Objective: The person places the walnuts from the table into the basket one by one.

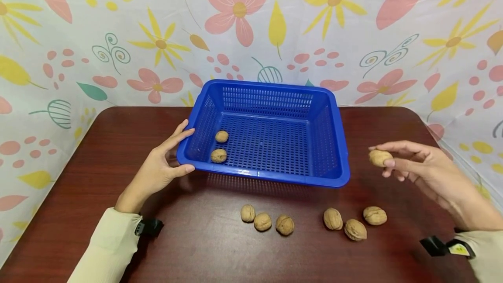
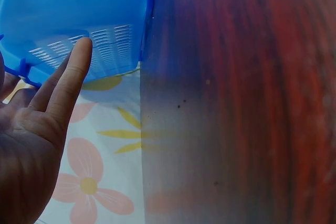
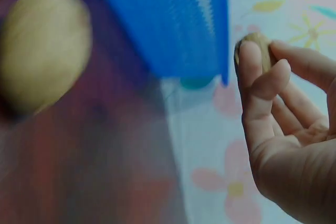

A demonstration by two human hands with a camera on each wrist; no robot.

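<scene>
A blue plastic basket point(image 1: 335, 174) stands on the dark wooden table point(image 1: 196, 257) with two walnuts point(image 1: 218, 155) lying in its left part. My left hand point(image 1: 167, 163) rests against the basket's front left corner, fingers straight and thumb on the rim; the left wrist view shows its fingers point(image 2: 73, 72) beside the basket wall point(image 2: 79, 19). To the right of the basket, above the table, my right hand point(image 1: 408, 165) pinches a walnut point(image 1: 379, 158) in its fingertips. The right wrist view shows that held walnut point(image 3: 258, 48) near the basket point(image 3: 173, 19).
Several loose walnuts point(image 1: 284, 225) lie in a row on the table near its front edge, between my arms. One walnut point(image 3: 44, 48) appears blurred and close in the right wrist view. A flower-patterned cloth point(image 1: 251, 25) hangs behind and around the table.
</scene>
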